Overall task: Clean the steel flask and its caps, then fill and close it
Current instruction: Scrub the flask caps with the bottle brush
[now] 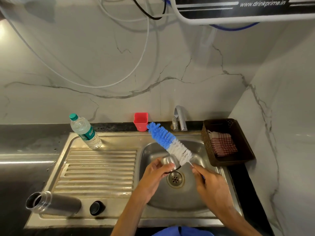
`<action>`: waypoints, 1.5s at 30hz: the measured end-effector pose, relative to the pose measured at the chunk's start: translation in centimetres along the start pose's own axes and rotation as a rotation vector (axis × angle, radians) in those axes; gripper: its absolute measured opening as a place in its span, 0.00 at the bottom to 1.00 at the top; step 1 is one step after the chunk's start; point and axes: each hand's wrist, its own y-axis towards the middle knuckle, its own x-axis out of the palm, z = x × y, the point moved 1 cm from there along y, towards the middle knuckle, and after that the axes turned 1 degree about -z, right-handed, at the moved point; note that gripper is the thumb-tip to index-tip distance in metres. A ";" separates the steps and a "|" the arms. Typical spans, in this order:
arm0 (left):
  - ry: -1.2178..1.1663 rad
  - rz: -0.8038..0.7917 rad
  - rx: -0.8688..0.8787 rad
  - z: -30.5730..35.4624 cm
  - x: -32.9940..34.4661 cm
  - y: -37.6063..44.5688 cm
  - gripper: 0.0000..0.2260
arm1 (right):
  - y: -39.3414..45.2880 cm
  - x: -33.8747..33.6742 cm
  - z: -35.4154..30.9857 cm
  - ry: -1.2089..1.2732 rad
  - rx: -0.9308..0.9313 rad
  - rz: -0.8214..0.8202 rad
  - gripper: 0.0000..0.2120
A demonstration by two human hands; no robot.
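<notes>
Left grip (156,174) clamps a shiny round steel cap (167,161); right grip (207,181) pinches a bristly blue-and-white bottle brush (169,143) over the smooth steel sink basin (170,200).

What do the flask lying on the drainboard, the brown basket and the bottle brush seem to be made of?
The flask looks like brushed steel: a dull grey body with a shinier threaded neck. The brown basket seems to be moulded plastic, matte, with small regular holes in its walls. The bottle brush has blue and white bristles, probably nylon, on what looks like a thin wire stem.
</notes>
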 end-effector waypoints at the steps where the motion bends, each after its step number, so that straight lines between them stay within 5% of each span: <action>1: -0.005 0.017 0.017 0.1 -0.2 0.0 0.24 | 0.0 0.1 0.0 0.006 0.008 -0.008 0.14; 6: -0.383 0.201 0.068 0.9 -2.2 0.9 0.22 | -1.1 0.3 0.1 0.016 -0.018 -0.045 0.14; 11: -0.198 0.124 0.061 0.5 0.4 0.1 0.31 | 0.0 0.5 -0.8 0.037 -0.003 -0.031 0.13; 14: -0.227 0.290 0.121 0.7 -0.5 0.5 0.31 | 0.2 0.1 -0.7 -0.008 -0.041 -0.046 0.13; 20: -0.360 0.553 0.111 2.7 -3.6 1.2 0.14 | -1.0 -1.2 -0.7 -0.108 -0.080 -0.117 0.16; 24: -0.443 0.680 0.133 2.9 -3.7 1.1 0.16 | -1.6 -1.5 -1.3 -0.143 -0.081 -0.141 0.16; 27: -0.335 0.603 0.110 2.7 -4.4 1.0 0.19 | -2.4 -1.4 -1.5 -0.127 -0.159 -0.118 0.17; 31: -0.064 0.442 0.004 3.0 -5.2 0.8 0.21 | -1.4 -2.3 -0.6 -0.396 -0.286 -0.054 0.17; 34: 0.007 0.417 0.080 4.2 -5.6 0.7 0.25 | -1.3 -2.5 -0.8 -0.562 -0.307 -0.187 0.19; 36: 0.021 0.430 0.099 4.6 -5.8 1.0 0.27 | -1.3 -2.7 -1.9 -0.255 -0.213 -0.385 0.10; 38: 0.011 0.390 0.047 4.6 -6.1 1.1 0.27 | 0.2 -3.6 -2.2 0.439 0.157 -0.677 0.08; 40: -0.146 0.289 0.032 4.7 -6.2 0.8 0.23 | 1.3 -4.5 -2.2 0.844 0.472 -0.826 0.11; 43: -0.238 0.231 0.084 5.2 -6.6 0.6 0.25 | 1.8 -4.2 -1.6 0.911 0.524 -0.775 0.11; 45: -0.117 0.272 0.088 5.4 -6.6 0.8 0.28 | 1.4 -2.7 -0.7 0.538 0.209 -0.562 0.11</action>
